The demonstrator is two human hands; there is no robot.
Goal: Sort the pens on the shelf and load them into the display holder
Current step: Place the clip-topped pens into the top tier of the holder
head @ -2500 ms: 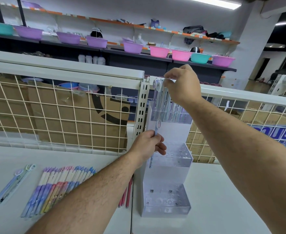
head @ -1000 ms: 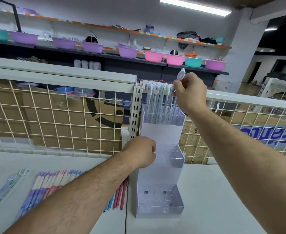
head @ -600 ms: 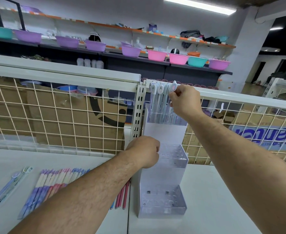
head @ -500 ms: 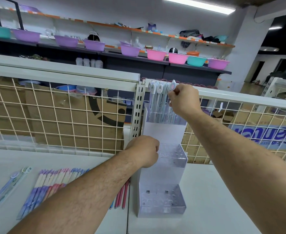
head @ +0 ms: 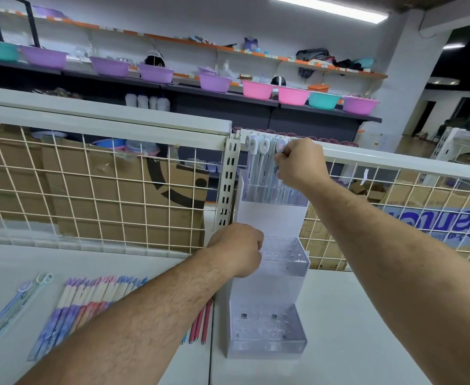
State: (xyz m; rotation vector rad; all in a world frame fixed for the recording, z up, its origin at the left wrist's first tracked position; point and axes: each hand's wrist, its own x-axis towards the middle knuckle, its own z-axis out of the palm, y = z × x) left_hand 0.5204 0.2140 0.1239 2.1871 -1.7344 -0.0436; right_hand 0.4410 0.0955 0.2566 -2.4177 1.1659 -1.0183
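My right hand (head: 300,162) pinches the cap of a round-capped pen (head: 280,145), upright in the top tier of the display holder (head: 269,218). My left hand (head: 235,250) curls against the holder's middle tier, and I cannot tell what it grips. Loose pens (head: 89,301) lie left of the holder, nearer that hand.

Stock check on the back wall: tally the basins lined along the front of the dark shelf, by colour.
Purple basins: 5
Pink basins: 2
Teal basins: 2
Total: 9
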